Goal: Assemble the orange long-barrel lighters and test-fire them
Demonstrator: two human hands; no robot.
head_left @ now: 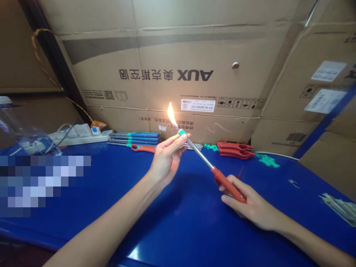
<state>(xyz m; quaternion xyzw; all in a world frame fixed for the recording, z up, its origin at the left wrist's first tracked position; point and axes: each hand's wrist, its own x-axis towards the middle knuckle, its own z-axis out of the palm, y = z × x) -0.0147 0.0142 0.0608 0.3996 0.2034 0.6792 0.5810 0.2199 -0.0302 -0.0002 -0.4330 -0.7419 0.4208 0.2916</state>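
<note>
A long-nosed gas lighter point(202, 155) with a red handle and a silver tube points up and to the left. A yellow flame point(171, 113) burns at its tip. My left hand point(167, 157) is closed around the tip end, pinching a small green cap point(181, 132) there, just below the flame. My right hand point(250, 205) is wrapped round the red handle, lower right, with its fingers partly hidden behind it. Behind my left hand lie a stack of blue-handled lighters point(150, 138) and a red-handled lighter point(143, 148).
Along the back of the blue table point(178, 222) are red handles point(233, 150), small green caps point(210, 147), silver tubes point(196, 146) and green pieces point(267, 160). Pale strips point(339, 205) lie far right. A power strip point(83, 137) and clear bottle point(30, 129) stand left. Cardboard point(167, 48) walls the back.
</note>
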